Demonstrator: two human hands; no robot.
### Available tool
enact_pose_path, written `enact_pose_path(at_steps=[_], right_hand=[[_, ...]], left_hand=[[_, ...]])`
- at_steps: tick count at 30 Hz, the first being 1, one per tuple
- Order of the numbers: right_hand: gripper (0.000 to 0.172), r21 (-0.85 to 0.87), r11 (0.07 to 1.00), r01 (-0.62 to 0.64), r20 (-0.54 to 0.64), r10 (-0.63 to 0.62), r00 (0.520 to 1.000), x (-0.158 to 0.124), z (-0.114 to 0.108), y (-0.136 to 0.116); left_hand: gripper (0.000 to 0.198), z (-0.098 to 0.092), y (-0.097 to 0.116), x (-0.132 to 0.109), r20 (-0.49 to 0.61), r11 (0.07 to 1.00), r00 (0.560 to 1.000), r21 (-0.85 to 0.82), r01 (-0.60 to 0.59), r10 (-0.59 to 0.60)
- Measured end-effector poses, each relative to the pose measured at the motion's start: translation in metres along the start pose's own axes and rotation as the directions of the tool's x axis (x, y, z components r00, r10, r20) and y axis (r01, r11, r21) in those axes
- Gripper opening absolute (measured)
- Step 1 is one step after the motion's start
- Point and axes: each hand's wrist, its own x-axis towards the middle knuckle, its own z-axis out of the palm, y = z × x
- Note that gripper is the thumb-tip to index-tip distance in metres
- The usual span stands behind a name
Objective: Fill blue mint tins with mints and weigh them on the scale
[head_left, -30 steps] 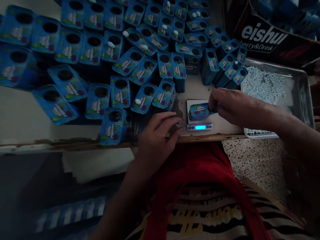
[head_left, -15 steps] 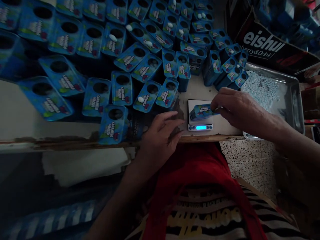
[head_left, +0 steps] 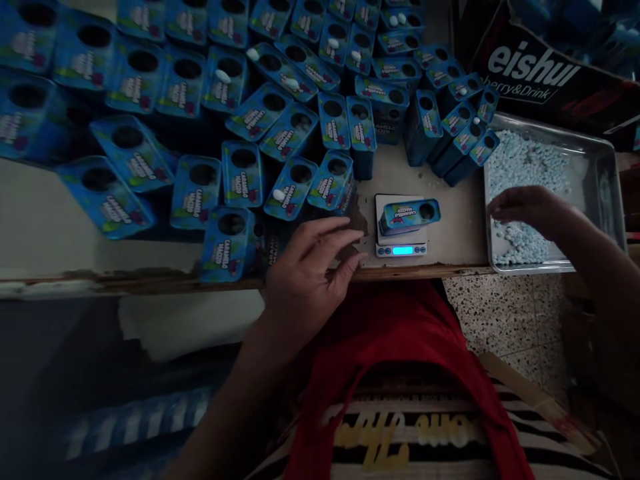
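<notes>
A small blue tin [head_left: 409, 216] with a round hole in its lid lies on a pocket scale [head_left: 401, 249] whose display glows blue. My left hand [head_left: 310, 267] rests flat on the table edge just left of the scale, fingers spread and holding nothing. My right hand [head_left: 530, 208] is over the metal tray [head_left: 600, 153] of pale blue candies [head_left: 525, 167], palm down, fingers curled toward the candies; whether it holds any is hidden.
Several identical blue tins [head_left: 240, 133] crowd the table's back and left, some with a white candy on the lid. A dark cardboard box [head_left: 540, 73] stands behind the tray. The table's worn wooden edge [head_left: 150, 283] runs across; speckled floor lies below right.
My right hand let go of the tin on the scale and moved right to the candy tray. The left hand stayed in place.
</notes>
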Motion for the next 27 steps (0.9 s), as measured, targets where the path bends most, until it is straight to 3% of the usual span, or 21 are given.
enact_pose_path(at_steps=[3,8,13,16,19,23,27], right_hand=[[0.034,-0.056,0.998,0.013,0.026,-0.011,1.000,-0.003,-0.003,0.014],[0.022,-0.041,0.966,0.256,0.000,-0.257,0.966,-0.013,0.031,-0.035],[0.011,-0.068,0.866,0.495,0.094,-0.488,0.868,-0.009,0.070,-0.083],[0.011,-0.140,0.781,0.608,0.162,-0.588,0.793,-0.004,0.080,-0.096],[0.015,-0.184,0.725,0.664,0.199,-0.634,0.747,-0.001,0.083,-0.103],[0.019,-0.212,0.707,0.675,0.203,-0.643,0.738,-0.001,0.085,-0.107],[0.020,-0.232,0.743,0.628,0.131,-0.616,0.777,-0.003,0.078,-0.101]], left_hand=[[0.029,-0.002,0.007,0.012,-0.040,0.999,0.999,0.025,-0.021,0.022],[0.051,0.002,0.019,0.031,-0.043,0.999,0.999,0.019,0.033,-0.032],[0.066,0.006,0.029,0.035,0.063,0.995,0.993,0.029,0.095,-0.097],[0.067,0.012,0.035,0.039,0.062,0.991,0.991,0.072,0.112,-0.116],[0.070,0.022,0.040,0.049,0.066,0.987,0.991,0.113,0.111,-0.119],[0.078,0.036,0.047,0.065,0.153,0.982,0.977,0.142,0.126,-0.147],[0.088,0.047,0.042,0.070,0.217,0.980,0.957,0.089,0.179,-0.194]])
